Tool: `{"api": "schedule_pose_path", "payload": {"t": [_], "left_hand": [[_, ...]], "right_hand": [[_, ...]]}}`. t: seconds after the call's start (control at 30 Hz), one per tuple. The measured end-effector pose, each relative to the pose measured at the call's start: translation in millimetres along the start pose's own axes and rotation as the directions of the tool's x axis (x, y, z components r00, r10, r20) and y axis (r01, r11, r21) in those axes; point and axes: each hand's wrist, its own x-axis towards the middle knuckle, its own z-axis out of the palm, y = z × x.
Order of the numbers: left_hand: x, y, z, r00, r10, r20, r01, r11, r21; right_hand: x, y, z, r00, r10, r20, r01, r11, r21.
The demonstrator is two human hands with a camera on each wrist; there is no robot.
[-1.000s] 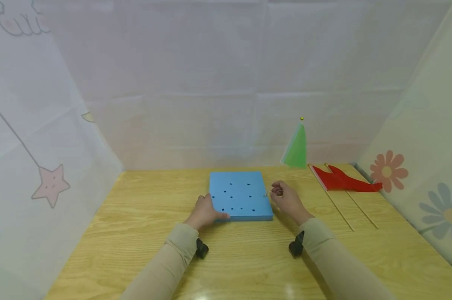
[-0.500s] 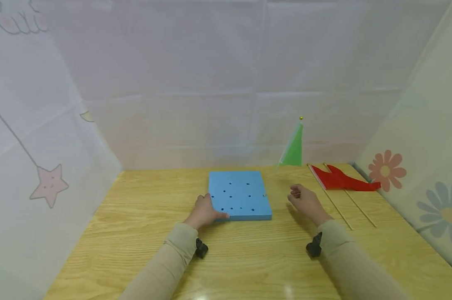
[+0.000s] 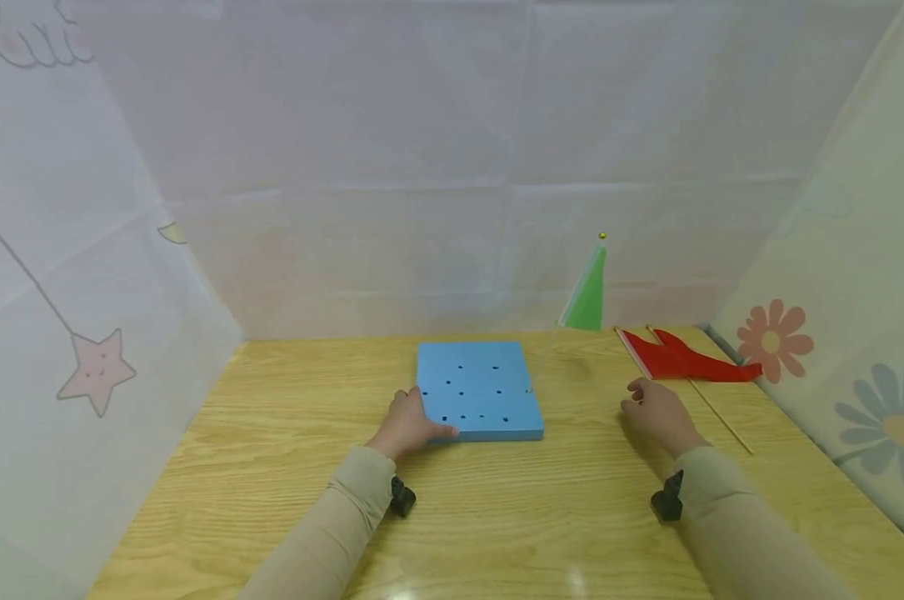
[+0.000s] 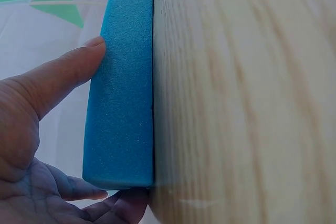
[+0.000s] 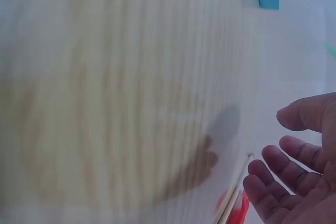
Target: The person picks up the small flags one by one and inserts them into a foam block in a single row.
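A blue foam block [image 3: 481, 406] with several small holes in its top lies on the wooden table. My left hand [image 3: 409, 423] holds its near left corner, thumb [image 4: 79, 64] along the near edge and fingers at the left side. From a hole near the block's right edge, a green pennant flag [image 3: 586, 296] with a gold tip stands leaning right on a thin stick. My right hand [image 3: 661, 414] hovers over the table with loosely bent fingers and nothing in them. Just beyond it lie two red flags [image 3: 672, 360] on thin wooden sticks, one stick partly hidden by the hand.
The wooden table [image 3: 287, 417] has pale cloth walls [image 3: 377, 167] at its back and both sides, printed with a star [image 3: 101, 369] and flowers [image 3: 772, 342]. A dark camera [image 3: 667, 497] sits on the right wrist.
My right hand has let go of the green flag's stick and moved right, toward the red flags. The green flag stays up by itself. My left hand keeps its place on the block.
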Motion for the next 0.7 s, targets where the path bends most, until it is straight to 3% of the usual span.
{"api": "schedule_pose_path", "payload": {"t": [0.33,0.7], "left_hand": [[1.9,-4.7,1.4,1.000,-0.023,0.008,0.023,0.999,-0.026],[6.0,-1.3,-3.4,1.000,0.011,0.007,-0.011,0.998,0.054]], "right_hand": [[-9,20,-13,0.999,0.040,-0.010,-0.040,0.999,-0.011],[-20,44,-38,0.995,0.100,-0.009,-0.100,0.995,-0.017]]}}
